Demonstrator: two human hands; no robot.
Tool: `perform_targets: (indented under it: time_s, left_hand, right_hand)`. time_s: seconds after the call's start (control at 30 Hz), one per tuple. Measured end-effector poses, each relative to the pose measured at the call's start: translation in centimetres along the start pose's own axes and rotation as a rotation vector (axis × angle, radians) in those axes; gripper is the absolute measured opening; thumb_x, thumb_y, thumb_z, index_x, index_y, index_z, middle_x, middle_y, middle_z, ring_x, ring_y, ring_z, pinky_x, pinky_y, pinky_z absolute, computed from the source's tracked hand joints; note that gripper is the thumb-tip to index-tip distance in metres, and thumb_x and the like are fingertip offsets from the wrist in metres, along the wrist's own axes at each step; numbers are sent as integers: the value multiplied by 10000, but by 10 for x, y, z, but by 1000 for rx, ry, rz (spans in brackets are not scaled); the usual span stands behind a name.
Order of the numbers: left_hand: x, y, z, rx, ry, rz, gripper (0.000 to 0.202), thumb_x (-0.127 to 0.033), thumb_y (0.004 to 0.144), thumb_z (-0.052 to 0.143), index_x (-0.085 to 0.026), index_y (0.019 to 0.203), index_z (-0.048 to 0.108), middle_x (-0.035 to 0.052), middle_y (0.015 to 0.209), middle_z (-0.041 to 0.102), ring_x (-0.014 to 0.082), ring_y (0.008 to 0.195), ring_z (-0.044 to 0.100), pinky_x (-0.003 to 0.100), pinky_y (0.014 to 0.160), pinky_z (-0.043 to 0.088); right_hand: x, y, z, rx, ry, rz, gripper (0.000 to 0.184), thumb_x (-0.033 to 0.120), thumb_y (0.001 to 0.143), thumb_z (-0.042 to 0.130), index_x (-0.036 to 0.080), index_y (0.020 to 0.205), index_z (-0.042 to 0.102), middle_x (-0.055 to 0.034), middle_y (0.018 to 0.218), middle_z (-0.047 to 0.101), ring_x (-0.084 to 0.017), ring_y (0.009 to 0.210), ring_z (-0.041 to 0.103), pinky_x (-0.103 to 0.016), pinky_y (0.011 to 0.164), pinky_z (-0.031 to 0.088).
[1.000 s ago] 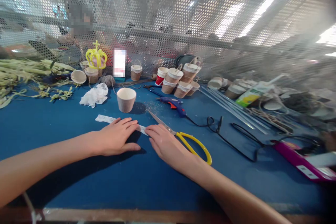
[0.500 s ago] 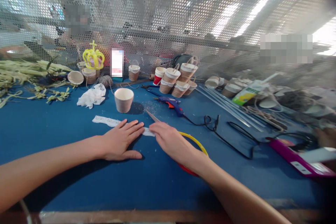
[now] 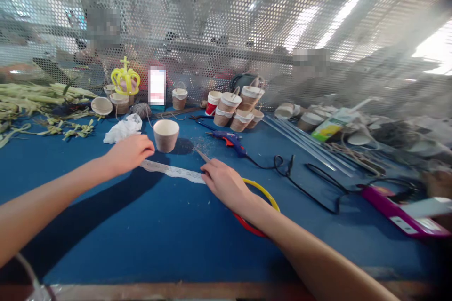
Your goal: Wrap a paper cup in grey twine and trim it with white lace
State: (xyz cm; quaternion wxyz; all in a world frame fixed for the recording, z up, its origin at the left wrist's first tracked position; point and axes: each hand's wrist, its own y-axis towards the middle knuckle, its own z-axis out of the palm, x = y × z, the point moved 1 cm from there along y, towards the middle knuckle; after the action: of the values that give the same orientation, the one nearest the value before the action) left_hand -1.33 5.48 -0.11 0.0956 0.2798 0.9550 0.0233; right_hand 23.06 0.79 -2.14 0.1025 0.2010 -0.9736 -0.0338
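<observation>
A strip of white lace ribbon [image 3: 174, 171] stretches between my two hands above the blue table. My left hand [image 3: 129, 153] is closed in a pinch at the strip's left end. My right hand [image 3: 224, 178] has its fingers closed at the right end. Beneath my right hand lie scissors with yellow and red handles [image 3: 263, 189]; their blade tip points out past my fingers, and the middle is hidden. Just behind the lace stands a small pale cup [image 3: 166, 135], upright, with cord near its left side. A crumpled white lace bundle [image 3: 123, 128] lies behind my left hand.
A blue glue gun [image 3: 229, 141] with a black cord lies right of the cup. Several burlap-wrapped cups [image 3: 231, 103] are stacked behind it. Clear glue sticks [image 3: 300, 143] and a purple device [image 3: 402, 211] lie at right, pale plant strips [image 3: 35, 96] at left. A perforated metal screen [image 3: 212, 19] closes the back.
My left hand has lifted from lying flat on the lace and moved left and back to its left end, fingers now closed. My right hand has stayed nearly in place.
</observation>
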Motion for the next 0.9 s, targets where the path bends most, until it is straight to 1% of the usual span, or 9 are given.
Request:
perform_targets:
  time_s: [0.1, 0.2, 0.43, 0.53, 0.63, 0.7, 0.77, 0.83, 0.9]
  left_hand:
    - [26, -2, -2, 162, -57, -106, 207, -290, 770, 469, -146, 815, 610, 87, 823, 631, 212, 754, 581, 304, 658, 427]
    - [38, -4, 2, 231, -117, -133, 217, -319, 738, 481, -139, 819, 572, 78, 792, 622, 191, 698, 571, 269, 609, 405]
    - [36, -1, 0, 301, -162, -115, 173, -321, 711, 479, -162, 652, 513, 33, 636, 578, 146, 579, 522, 225, 530, 363]
    - [34, -3, -3, 292, -172, -109, 160, -310, 702, 476, -161, 657, 515, 32, 630, 576, 143, 571, 514, 223, 520, 354]
    - [35, -5, -6, 297, -228, -140, 193, -312, 681, 484, -150, 752, 560, 27, 635, 592, 141, 562, 523, 218, 516, 367]
    - [38, -6, -12, 313, -248, -148, 230, -322, 677, 482, -149, 777, 595, 27, 646, 606, 143, 572, 533, 219, 525, 374]
    - [39, -6, -23, 318, -252, -127, 232, -340, 677, 488, -156, 728, 620, 26, 659, 615, 147, 596, 539, 220, 539, 376]
    - [40, -2, -39, 273, -289, -106, 228, -362, 668, 519, -169, 731, 622, 13, 677, 616, 146, 619, 539, 215, 547, 376]
    - [38, 6, -57, 228, -331, -116, 208, -359, 655, 543, -168, 706, 606, 5, 657, 608, 136, 595, 528, 213, 535, 368]
  right_hand:
    - [3, 1, -1, 13, -9, 49, 100, 144, 790, 516, 154, 804, 615, -73, 814, 618, -189, 719, 576, -278, 607, 432]
    - [5, 3, -1, 18, -5, 73, 95, 134, 779, 516, 161, 730, 592, -59, 777, 594, -172, 697, 554, -263, 602, 410]
    - [8, 5, -5, 34, 82, 67, 129, 84, 757, 486, 161, 682, 556, -51, 735, 593, -172, 731, 544, -265, 652, 403]
    - [9, 4, -9, 38, 154, 104, 108, 103, 759, 480, 159, 718, 562, -32, 659, 599, -157, 628, 550, -256, 581, 395]
    - [10, 1, -14, 58, 258, 137, 113, 120, 760, 479, 150, 792, 584, -19, 658, 628, -137, 598, 572, -231, 552, 404]
    - [12, 0, -19, 86, 328, 149, 175, 128, 755, 489, 133, 890, 600, -21, 696, 653, -130, 625, 592, -217, 567, 420]
    - [14, -1, -24, 133, 385, 149, 216, 149, 750, 505, 125, 931, 619, -20, 708, 665, -125, 624, 596, -208, 562, 426]
    - [17, -2, -27, 187, 507, 161, 176, 178, 737, 535, 134, 862, 650, -12, 687, 655, -114, 595, 574, -203, 544, 418]
    - [22, -2, -29, 217, 724, 219, 100, 189, 707, 581, 140, 756, 653, 3, 631, 622, -93, 556, 529, -195, 520, 392]
